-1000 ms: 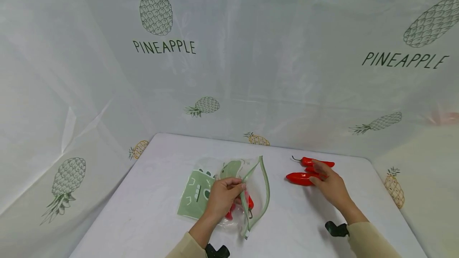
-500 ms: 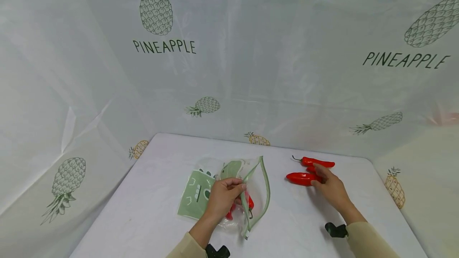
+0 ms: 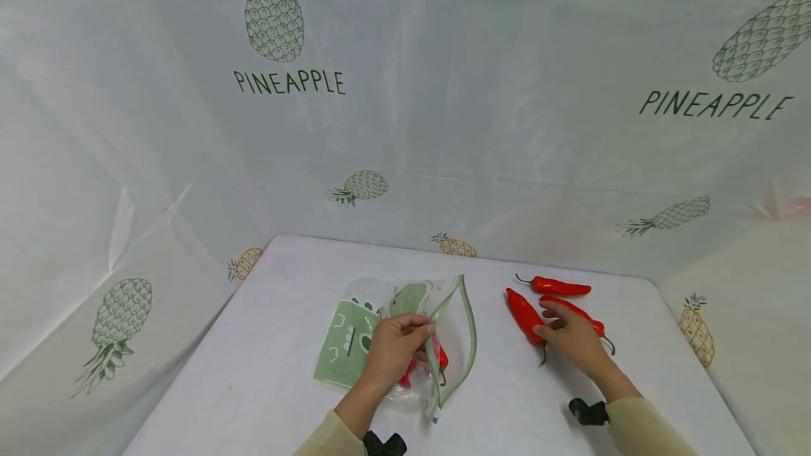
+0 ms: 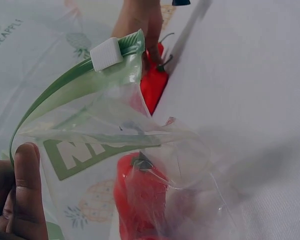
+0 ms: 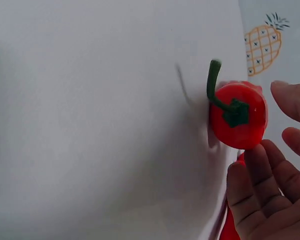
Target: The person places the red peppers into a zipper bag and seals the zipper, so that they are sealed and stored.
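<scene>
My left hand (image 3: 393, 347) pinches the rim of a clear zip bag (image 3: 472, 329) with green print, its mouth gaping to the right. Inside the bag, a red chili pepper (image 4: 140, 200) shows through the plastic. At the right, my right hand (image 3: 570, 340) touches a plump red chili pepper (image 3: 523, 314), which lies slanted with its stem toward me. In the right wrist view the fingers rest against this pepper and the thumb stands apart from it. Partly behind the hand lies a second chili pepper (image 3: 588, 317). A third chili pepper (image 3: 564, 287) lies farther back.
A white slider (image 4: 106, 53) sits at one end of the bag's green zip. The white table (image 3: 253, 371) meets a pineapple-print sheet (image 3: 475, 125) at the back and sides. Black wrist mounts (image 3: 589, 412) are strapped to both arms.
The plump chili pepper has turned from lying crosswise to slanting toward me. My right hand has shifted slightly left and nearer, uncovering more of the other peppers. My left hand and the bag stay put.
</scene>
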A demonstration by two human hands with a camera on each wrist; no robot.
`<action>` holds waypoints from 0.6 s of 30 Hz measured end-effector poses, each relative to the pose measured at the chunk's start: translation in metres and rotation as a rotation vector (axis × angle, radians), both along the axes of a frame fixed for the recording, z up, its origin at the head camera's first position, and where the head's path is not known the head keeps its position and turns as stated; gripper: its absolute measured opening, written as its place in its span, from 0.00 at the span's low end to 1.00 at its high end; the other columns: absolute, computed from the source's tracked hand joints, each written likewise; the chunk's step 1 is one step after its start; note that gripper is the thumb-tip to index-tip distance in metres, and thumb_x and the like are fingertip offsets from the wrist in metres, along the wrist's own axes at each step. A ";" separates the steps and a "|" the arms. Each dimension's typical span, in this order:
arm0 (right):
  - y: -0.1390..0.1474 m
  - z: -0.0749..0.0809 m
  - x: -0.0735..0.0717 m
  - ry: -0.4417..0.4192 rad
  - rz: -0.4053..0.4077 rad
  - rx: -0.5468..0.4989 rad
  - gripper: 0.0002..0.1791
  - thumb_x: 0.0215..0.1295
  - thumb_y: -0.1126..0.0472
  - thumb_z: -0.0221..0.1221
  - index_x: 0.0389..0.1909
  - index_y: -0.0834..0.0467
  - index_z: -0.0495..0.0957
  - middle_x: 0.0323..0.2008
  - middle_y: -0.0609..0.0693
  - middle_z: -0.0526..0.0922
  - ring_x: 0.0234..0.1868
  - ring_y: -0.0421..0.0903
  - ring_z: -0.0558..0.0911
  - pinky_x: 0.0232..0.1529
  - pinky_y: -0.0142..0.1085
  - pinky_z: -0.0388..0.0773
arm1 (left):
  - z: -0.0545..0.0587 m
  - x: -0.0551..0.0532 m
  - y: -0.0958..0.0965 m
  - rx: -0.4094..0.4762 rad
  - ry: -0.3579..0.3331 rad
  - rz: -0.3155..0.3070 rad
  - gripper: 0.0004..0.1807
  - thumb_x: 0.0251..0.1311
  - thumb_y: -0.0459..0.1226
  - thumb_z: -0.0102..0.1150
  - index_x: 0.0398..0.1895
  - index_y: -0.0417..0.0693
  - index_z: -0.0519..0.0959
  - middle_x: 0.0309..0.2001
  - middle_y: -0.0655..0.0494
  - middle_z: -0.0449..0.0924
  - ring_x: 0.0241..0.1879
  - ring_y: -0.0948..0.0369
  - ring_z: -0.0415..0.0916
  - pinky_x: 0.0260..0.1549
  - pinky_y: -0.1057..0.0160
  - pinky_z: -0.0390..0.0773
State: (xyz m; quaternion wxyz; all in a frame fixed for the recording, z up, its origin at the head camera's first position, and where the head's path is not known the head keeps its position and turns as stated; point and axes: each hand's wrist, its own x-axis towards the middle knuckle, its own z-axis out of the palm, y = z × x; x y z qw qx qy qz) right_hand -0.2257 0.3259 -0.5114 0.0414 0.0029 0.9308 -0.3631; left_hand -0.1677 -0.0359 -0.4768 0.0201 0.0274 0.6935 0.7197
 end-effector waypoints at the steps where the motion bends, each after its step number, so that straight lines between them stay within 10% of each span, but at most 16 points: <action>1: -0.001 -0.001 -0.001 0.007 0.007 0.002 0.41 0.67 0.51 0.72 0.76 0.59 0.68 0.64 0.66 0.78 0.60 0.65 0.79 0.45 0.47 0.90 | 0.000 0.000 0.000 0.000 -0.002 0.001 0.12 0.67 0.34 0.70 0.48 0.33 0.87 0.39 0.37 0.89 0.24 0.62 0.85 0.28 0.62 0.89; 18: -0.024 -0.004 -0.022 -0.087 -0.027 0.017 0.49 0.64 0.47 0.74 0.79 0.57 0.61 0.66 0.71 0.75 0.65 0.69 0.74 0.48 0.50 0.90 | 0.002 0.000 0.002 -0.009 -0.005 0.002 0.14 0.66 0.34 0.70 0.49 0.31 0.86 0.37 0.40 0.89 0.24 0.62 0.86 0.26 0.67 0.87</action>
